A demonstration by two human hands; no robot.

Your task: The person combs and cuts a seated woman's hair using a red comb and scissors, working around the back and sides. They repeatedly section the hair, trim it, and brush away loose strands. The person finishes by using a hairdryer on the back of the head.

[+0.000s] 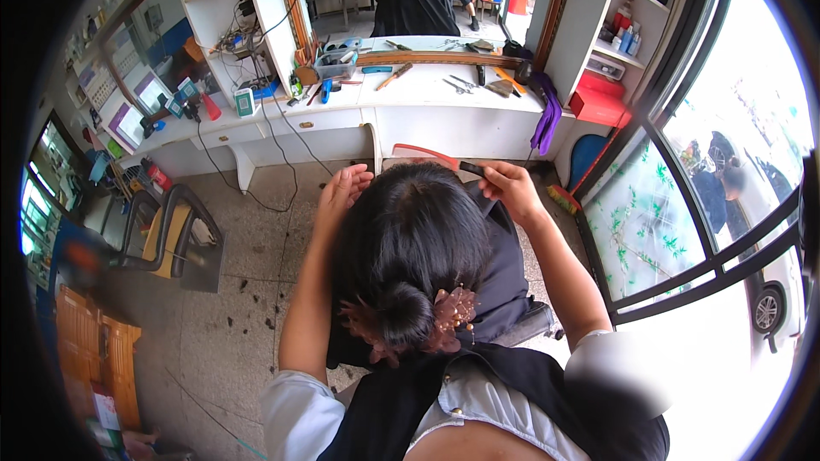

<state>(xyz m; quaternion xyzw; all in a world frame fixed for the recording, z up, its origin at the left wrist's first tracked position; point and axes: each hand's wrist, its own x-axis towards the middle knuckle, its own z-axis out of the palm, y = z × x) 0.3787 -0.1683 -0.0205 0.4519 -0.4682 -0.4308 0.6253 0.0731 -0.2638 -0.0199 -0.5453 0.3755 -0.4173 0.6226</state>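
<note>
A seated person's dark-haired head (414,222) is between my arms, with a bun (401,313) and sheer pinkish-brown hair ornaments (453,318) at the back. A dark cape (504,269) covers the person's front. Beside the front right of the head, my right hand (511,188) pinches the black end of a slim, curved orange-red tool (427,152); it resembles a comb, but no teeth can be made out. My left hand (346,188) is at the head's front left, fingers loosely bent and holding nothing visible.
Ahead, a white counter (410,119) below a framed mirror carries scissors (461,84), brushes and a plastic bin (337,60). A purple cloth (547,111) hangs off it. Left stands a black-armed chair (166,235); cords reach the floor. Right are a broom (564,199) and glass panels.
</note>
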